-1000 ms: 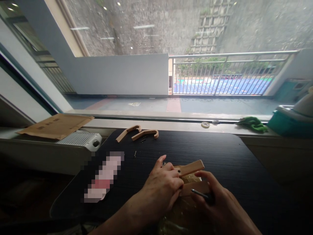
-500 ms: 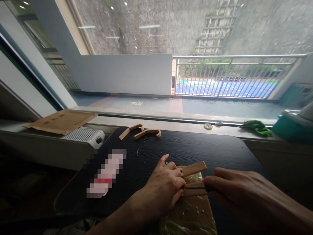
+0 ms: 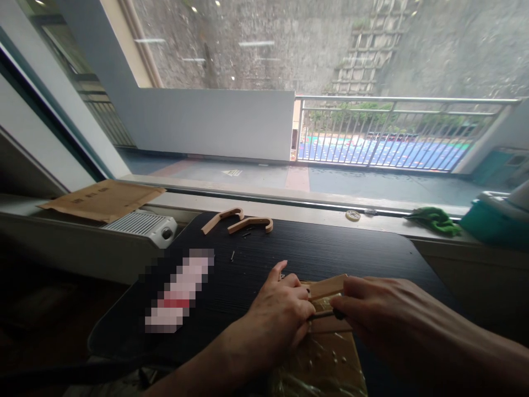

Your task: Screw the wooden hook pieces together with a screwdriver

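My left hand (image 3: 279,309) is closed over wooden hooks, pressing them onto a taped cardboard box (image 3: 330,366). The straight end of one wooden hook (image 3: 326,286) sticks out to the right of the fingers, with another wooden piece (image 3: 330,325) below it. My right hand (image 3: 380,309) grips what looks like a screwdriver (image 3: 322,315). Its thin shaft lies along the lower wooden piece and runs left to my left fingers, which hide the tip. Most of the handle is covered by my right hand.
Two more wooden hooks (image 3: 250,224) lie at the back of the black table (image 3: 355,248), near loose screws (image 3: 232,255). A blurred-out pink item (image 3: 179,292) is at left. Along the sill are a tape roll (image 3: 352,215), a green cloth (image 3: 436,220) and a brown envelope (image 3: 107,198).
My right hand has moved left with the screwdriver, nearer my left hand, and less of the shaft shows. My left hand keeps its place on the wooden pieces.
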The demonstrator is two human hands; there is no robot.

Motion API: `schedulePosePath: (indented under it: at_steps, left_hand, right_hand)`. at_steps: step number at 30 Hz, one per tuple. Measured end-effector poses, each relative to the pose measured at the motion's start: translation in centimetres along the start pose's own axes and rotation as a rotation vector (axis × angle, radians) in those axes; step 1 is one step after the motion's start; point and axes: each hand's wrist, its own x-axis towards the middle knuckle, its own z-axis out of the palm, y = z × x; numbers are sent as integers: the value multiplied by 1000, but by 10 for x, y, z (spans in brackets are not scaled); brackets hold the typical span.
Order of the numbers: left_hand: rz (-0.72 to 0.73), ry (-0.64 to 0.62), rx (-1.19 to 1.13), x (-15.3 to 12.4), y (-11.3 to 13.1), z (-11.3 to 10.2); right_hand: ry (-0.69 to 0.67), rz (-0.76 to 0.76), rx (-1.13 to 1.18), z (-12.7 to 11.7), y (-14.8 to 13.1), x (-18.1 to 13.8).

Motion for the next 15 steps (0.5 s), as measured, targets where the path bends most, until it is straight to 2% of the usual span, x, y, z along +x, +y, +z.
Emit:
schedulePosePath:
  at_steps: [7, 12, 15]
  left_hand:
    - [4, 41, 5, 0, -3, 6]
    - [5, 40, 33, -1, -5, 11]
    - [15, 36, 43, 0, -5, 10]
  right_hand:
    - [-66, -86, -183, -4, 1, 9]
    - [-66, -136, -184, -8, 2, 16]
    - [-30, -187, -217, -2, -2, 20]
